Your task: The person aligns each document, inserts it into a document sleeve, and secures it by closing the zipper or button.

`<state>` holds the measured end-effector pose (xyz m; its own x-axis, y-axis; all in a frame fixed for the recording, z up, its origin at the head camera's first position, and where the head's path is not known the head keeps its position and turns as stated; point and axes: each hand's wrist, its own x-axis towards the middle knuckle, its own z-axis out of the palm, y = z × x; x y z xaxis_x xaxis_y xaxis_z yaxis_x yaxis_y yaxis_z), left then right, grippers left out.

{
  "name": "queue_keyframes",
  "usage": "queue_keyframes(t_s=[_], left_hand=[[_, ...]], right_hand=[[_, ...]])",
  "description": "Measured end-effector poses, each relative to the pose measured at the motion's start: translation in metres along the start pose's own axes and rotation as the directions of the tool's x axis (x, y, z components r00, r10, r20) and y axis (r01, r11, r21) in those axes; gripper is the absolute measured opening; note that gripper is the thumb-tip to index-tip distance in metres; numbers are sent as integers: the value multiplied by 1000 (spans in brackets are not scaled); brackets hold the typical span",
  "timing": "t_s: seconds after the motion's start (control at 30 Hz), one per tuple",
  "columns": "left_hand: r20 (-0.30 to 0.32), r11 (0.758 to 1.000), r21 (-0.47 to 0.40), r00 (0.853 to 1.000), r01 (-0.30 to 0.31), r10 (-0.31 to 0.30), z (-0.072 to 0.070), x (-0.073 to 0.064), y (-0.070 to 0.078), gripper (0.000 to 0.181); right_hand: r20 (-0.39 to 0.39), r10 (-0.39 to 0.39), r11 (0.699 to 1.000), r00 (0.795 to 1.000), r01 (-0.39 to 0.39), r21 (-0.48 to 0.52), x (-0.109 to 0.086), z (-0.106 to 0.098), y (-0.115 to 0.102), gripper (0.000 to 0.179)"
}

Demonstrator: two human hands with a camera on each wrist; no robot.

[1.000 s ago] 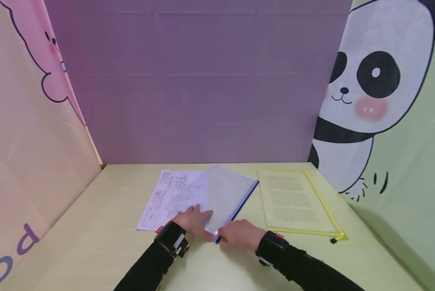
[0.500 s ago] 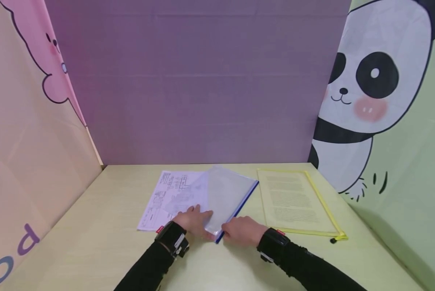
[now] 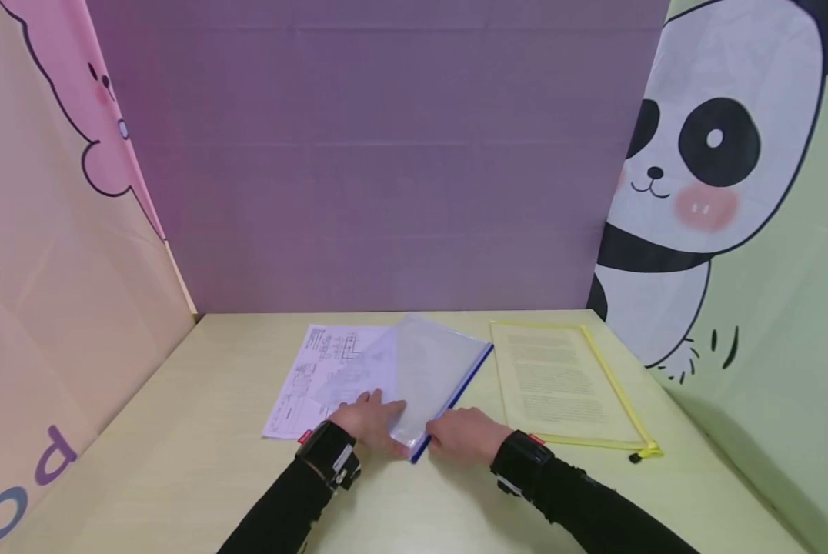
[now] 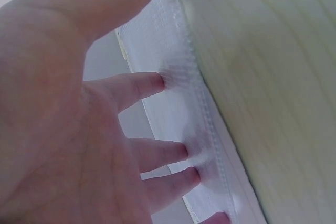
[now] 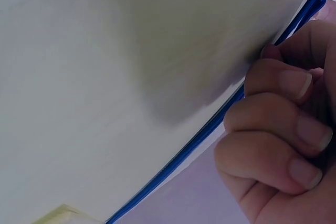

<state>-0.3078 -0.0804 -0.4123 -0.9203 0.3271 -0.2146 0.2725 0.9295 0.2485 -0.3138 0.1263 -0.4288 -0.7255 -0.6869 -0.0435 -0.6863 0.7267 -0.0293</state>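
A clear plastic document pouch [image 3: 436, 362] with a blue zip edge [image 3: 471, 377] lies tilted on the table, its left part overlapping a printed sheet [image 3: 291, 385]. My left hand [image 3: 367, 422] presses the pouch's near end with spread fingers; in the left wrist view several fingertips [image 4: 178, 150] rest on the plastic beside its textured edge. My right hand [image 3: 465, 435] pinches the blue edge close to its near corner. In the right wrist view its other fingers [image 5: 262, 156] are curled into the palm, and the pinching tips are partly hidden.
To the right lies a yellow-edged zip pouch [image 3: 559, 385] with a printed page inside and a black pull [image 3: 635, 458] at its near corner. The pale wooden table [image 3: 178, 415] meets a purple backdrop [image 3: 393, 169] behind and printed cloth walls at both sides.
My right hand has slid a short way up and right along the blue edge, uncovering its near end. My left hand and the pouch stay in place.
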Motion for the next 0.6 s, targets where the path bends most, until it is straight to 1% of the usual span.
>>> queue_keyframes(t_s=[0.4, 0.6], left_hand=[[-5, 1000, -18, 1000, 10, -10, 1, 0, 0, 84], [9, 999, -47, 1000, 17, -16, 1, 0, -1, 84]], right_hand=[[-5, 26, 1000, 1000, -26, 13, 3, 1, 5, 11], [-11, 28, 999, 1000, -27, 44, 3, 1, 7, 14]])
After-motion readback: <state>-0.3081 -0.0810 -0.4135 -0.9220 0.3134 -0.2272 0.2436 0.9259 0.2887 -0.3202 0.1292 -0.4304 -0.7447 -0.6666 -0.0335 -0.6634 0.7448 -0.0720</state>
